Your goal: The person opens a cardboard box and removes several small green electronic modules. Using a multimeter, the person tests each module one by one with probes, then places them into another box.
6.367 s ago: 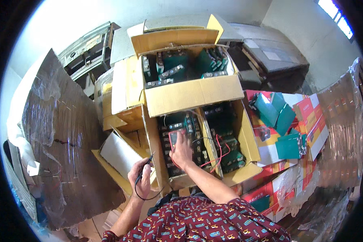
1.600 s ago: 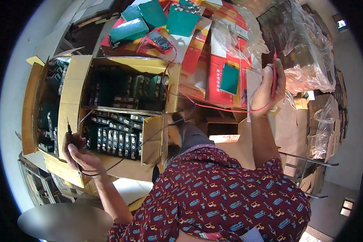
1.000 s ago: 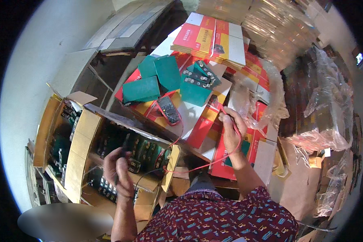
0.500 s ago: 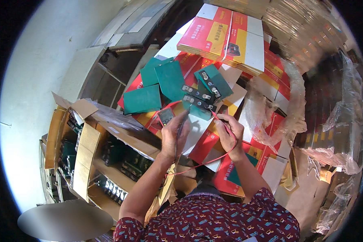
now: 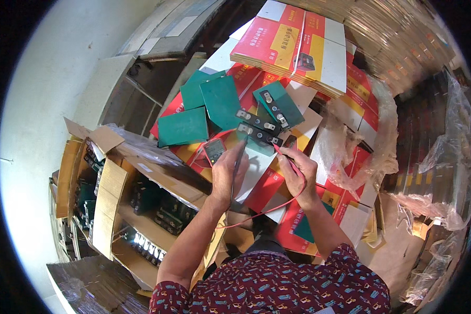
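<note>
My left hand (image 5: 228, 175) is closed around a black test probe (image 5: 239, 157), its tip at the left terminal of the nearest green battery pack (image 5: 258, 148). In my right hand (image 5: 301, 171) is a red test probe (image 5: 278, 148); its tip meets the right end of the same pack's black terminal strip (image 5: 260, 135). Whether either tip presses on metal is too small to tell. A red-edged multimeter (image 5: 214, 150) lies just beyond my left hand. Behind are two more packs with terminals up, a tilted one (image 5: 279, 103) among them, and flat green packs (image 5: 183, 127).
Red, yellow and white flattened cartons (image 5: 293, 42) form the work surface and a strapped stack at the back. Open cardboard boxes (image 5: 113, 204) with more green packs stand at left. Crumpled clear plastic (image 5: 345, 152) lies at right. A red lead (image 5: 251, 216) loops between my forearms.
Both hands stay at the same pack with the probes, shifting only slightly. The grey blurred shape at lower left has gone; stacked brown cardboard shows there now.
</note>
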Demonstrator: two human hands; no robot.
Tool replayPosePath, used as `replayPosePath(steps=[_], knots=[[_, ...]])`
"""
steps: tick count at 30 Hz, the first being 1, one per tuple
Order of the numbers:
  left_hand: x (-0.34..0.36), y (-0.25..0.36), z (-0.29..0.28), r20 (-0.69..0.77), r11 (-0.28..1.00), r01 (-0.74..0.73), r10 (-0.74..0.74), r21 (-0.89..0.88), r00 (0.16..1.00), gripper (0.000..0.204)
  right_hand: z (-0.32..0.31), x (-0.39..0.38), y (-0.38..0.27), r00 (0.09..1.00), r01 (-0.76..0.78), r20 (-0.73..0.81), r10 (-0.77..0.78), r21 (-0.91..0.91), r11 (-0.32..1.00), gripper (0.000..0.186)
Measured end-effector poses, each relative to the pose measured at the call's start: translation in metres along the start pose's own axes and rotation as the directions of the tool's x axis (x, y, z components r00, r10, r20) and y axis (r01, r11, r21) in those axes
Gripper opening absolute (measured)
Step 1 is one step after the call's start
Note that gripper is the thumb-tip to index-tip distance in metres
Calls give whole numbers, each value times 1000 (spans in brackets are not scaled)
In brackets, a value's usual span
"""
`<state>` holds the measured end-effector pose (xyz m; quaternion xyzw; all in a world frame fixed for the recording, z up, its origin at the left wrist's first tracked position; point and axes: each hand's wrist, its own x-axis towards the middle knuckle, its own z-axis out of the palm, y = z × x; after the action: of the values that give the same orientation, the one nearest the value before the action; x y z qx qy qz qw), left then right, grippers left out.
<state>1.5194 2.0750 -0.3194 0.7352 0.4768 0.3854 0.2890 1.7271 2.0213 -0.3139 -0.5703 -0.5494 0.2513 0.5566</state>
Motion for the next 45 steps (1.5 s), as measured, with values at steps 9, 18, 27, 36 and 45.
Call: replayPosePath(steps=[9, 18, 27, 36, 45], knots=[[-1, -1, -1, 19, 996, 69, -68, -48, 997, 36, 3, 6, -4, 999, 46, 2, -46, -78, 996, 19], [0, -4, -1, 19, 995, 72, -71, -63, 997, 36, 5, 9, -1, 999, 50, -5, -51, -84, 995, 20], [0, -6, -1, 3, 998, 43, -43, -54, 999, 36, 3, 9, 2, 997, 75, 12, -74, -126, 989, 18], [0, -5, 5, -6, 999, 35, -35, -33, 999, 38, 0, 9, 2, 999, 44, 21, -42, -99, 994, 19], [-5, -6, 6, -21, 996, -60, 62, 68, 998, 38, 2, 10, 5, 998, 58, 29, -55, -115, 992, 18]])
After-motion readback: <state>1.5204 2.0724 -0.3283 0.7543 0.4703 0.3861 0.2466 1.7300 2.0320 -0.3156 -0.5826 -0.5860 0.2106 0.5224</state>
